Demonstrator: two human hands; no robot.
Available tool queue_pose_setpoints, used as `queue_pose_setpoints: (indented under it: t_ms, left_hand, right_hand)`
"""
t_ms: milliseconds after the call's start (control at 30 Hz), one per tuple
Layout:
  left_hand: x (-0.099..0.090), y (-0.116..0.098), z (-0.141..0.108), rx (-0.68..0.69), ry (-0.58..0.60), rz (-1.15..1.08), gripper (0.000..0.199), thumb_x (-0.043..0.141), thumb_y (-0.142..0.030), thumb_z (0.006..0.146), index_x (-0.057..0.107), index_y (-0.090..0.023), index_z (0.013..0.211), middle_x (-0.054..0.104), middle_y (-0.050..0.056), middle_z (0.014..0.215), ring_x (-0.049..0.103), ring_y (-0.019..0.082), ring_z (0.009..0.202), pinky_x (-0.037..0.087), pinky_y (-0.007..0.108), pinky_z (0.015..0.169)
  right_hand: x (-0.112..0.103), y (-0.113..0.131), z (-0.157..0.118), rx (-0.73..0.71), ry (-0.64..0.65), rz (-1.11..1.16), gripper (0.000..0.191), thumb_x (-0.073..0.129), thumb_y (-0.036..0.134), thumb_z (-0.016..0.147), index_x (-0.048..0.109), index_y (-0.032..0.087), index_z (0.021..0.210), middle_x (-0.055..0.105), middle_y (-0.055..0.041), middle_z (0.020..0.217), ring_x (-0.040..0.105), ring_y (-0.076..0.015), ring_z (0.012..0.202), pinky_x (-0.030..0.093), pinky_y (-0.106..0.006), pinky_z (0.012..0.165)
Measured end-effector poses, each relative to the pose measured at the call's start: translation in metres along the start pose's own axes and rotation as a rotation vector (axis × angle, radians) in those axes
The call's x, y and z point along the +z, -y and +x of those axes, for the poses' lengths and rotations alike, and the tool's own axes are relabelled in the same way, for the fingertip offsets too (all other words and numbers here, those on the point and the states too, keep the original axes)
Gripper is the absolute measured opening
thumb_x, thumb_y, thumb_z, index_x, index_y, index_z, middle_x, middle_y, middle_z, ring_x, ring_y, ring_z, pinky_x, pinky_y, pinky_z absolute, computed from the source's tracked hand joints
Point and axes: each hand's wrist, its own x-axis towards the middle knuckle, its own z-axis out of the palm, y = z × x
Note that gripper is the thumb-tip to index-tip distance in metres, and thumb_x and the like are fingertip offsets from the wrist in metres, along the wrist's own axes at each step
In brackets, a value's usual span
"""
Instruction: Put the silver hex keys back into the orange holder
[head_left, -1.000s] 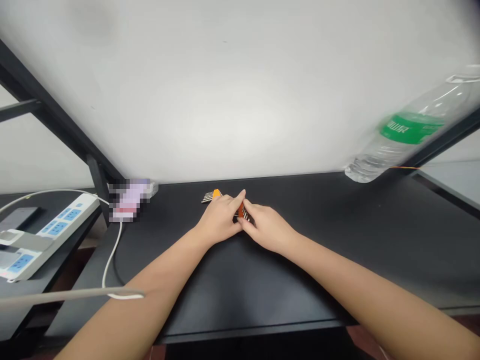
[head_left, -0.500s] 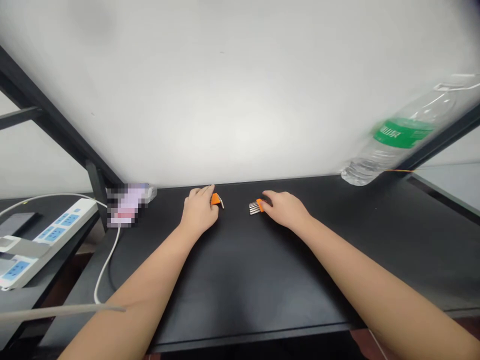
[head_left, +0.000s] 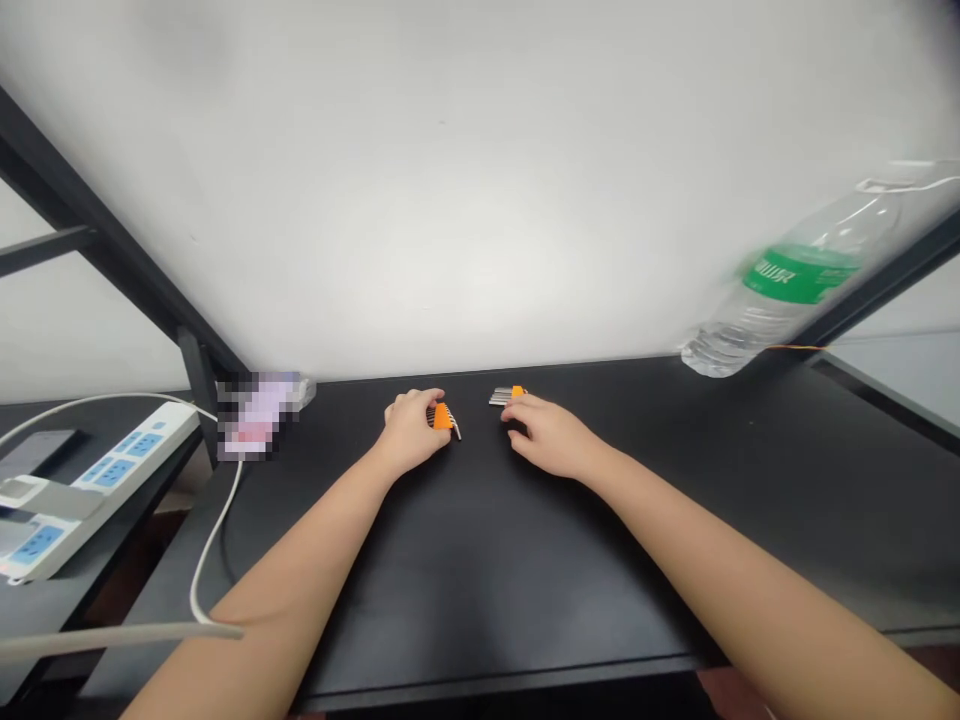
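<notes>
My left hand [head_left: 409,430] is closed around a hex key set [head_left: 442,416] with an orange holder, its short bent ends sticking out to the right. The fingers cover the set's left part. Beyond my right hand [head_left: 551,435], a second hex key set [head_left: 506,396] lies on the black table [head_left: 487,560], its metal keys pointing left and its orange holder at the right. The right hand's thumb and fingers are apart with nothing between them. Its fingers are close to the near side of this set and hide part of it; whether they touch it I cannot tell.
A plastic bottle with a green label [head_left: 799,272] stands at the back right by the wall. At the left are a blurred-out pinkish object [head_left: 259,415], a white cable [head_left: 214,530] and a power strip [head_left: 112,480] on a neighbouring surface. Dark frame bars rise on both sides.
My right hand has let go of its hex key set and shifted slightly left and nearer. That set now lies farther back. My left hand has moved slightly right and nearer with its set.
</notes>
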Motion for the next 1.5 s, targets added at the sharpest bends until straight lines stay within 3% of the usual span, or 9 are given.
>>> queue_pose_setpoints:
  t_ms: [100,200,333,433,500,667,933,1133,1500]
  left_hand:
    - [0.0,-0.007,-0.004,0.05,0.0,-0.09,0.053,0.073,-0.024,0.075,0.069,-0.024,0.128,0.066,0.009,0.125,0.062,0.03,0.118,0.051,0.05,0.106]
    - [0.003,-0.015,-0.008,0.175,0.004,-0.281,0.051,0.072,-0.02,0.079,0.067,-0.024,0.13,0.062,0.009,0.125,0.064,0.023,0.111,0.057,0.041,0.1]
    - [0.006,-0.023,-0.013,0.292,0.037,-0.366,0.048,0.072,-0.019,0.082,0.066,-0.025,0.13,0.059,0.008,0.125,0.065,0.021,0.109,0.059,0.037,0.096]
    - [0.005,-0.024,-0.014,0.342,0.055,-0.331,0.044,0.073,-0.024,0.085,0.066,-0.025,0.128,0.061,0.009,0.127,0.064,0.024,0.114,0.057,0.039,0.099]
    - [0.004,-0.024,-0.014,0.348,0.059,-0.291,0.044,0.074,-0.026,0.086,0.065,-0.024,0.129,0.064,0.009,0.127,0.063,0.025,0.116,0.056,0.041,0.101]
    - [0.002,-0.024,-0.013,0.292,0.083,-0.216,0.047,0.076,-0.031,0.085,0.065,-0.024,0.131,0.071,0.006,0.116,0.066,0.025,0.107,0.055,0.04,0.096]
    - [-0.003,-0.028,-0.016,0.296,0.104,-0.305,0.049,0.077,-0.034,0.085,0.066,-0.024,0.131,0.072,0.005,0.114,0.067,0.021,0.097,0.055,0.036,0.091]
    - [-0.008,-0.034,-0.018,0.386,0.142,-0.251,0.043,0.074,-0.029,0.085,0.068,-0.025,0.128,0.074,0.005,0.116,0.066,0.023,0.102,0.054,0.038,0.093]
    - [-0.01,-0.031,-0.016,0.35,0.183,-0.262,0.043,0.074,-0.029,0.085,0.069,-0.026,0.128,0.074,0.003,0.115,0.067,0.021,0.1,0.055,0.037,0.094]
  right_hand:
    - [0.005,0.001,-0.001,0.004,-0.007,0.097,0.039,0.061,0.025,0.093,0.067,0.023,0.131,0.069,-0.0103,0.129,0.068,-0.0246,0.108,0.053,-0.041,0.094]
    - [0.013,0.009,0.001,0.081,0.007,0.431,0.044,0.064,0.032,0.095,0.061,0.024,0.138,0.071,-0.0089,0.122,0.07,-0.02,0.094,0.056,-0.04,0.089]
    - [0.025,0.02,0.007,0.08,0.038,0.914,0.043,0.074,0.028,0.089,0.059,0.023,0.129,0.07,-0.0082,0.121,0.07,-0.0188,0.102,0.058,-0.037,0.092]
    - [0.029,0.024,0.01,0.13,0.077,1.065,0.035,0.075,0.028,0.088,0.057,0.022,0.117,0.069,-0.0036,0.099,0.071,-0.0179,0.085,0.059,-0.033,0.072]
    - [0.028,0.024,0.01,0.161,0.082,1.116,0.033,0.076,0.029,0.088,0.056,0.022,0.112,0.067,-0.0014,0.092,0.07,-0.0168,0.076,0.058,-0.03,0.064]
    - [0.025,0.021,0.009,0.168,0.07,1.2,0.035,0.081,0.03,0.085,0.059,0.021,0.111,0.067,-0.0011,0.091,0.07,-0.0165,0.074,0.059,-0.032,0.067]
    - [0.022,0.019,0.007,0.099,0.087,1.31,0.044,0.082,0.03,0.084,0.062,0.023,0.123,0.067,0.0001,0.086,0.068,-0.0155,0.07,0.058,-0.032,0.067]
    - [0.021,0.021,0.007,0.105,0.129,1.27,0.036,0.081,0.029,0.084,0.068,0.02,0.116,0.069,-0.0053,0.102,0.073,-0.0179,0.075,0.06,-0.032,0.065]
    - [0.018,0.021,0.005,0.172,0.099,1.287,0.038,0.082,0.031,0.083,0.073,0.02,0.118,0.07,-0.0033,0.084,0.07,-0.0181,0.071,0.059,-0.033,0.066]
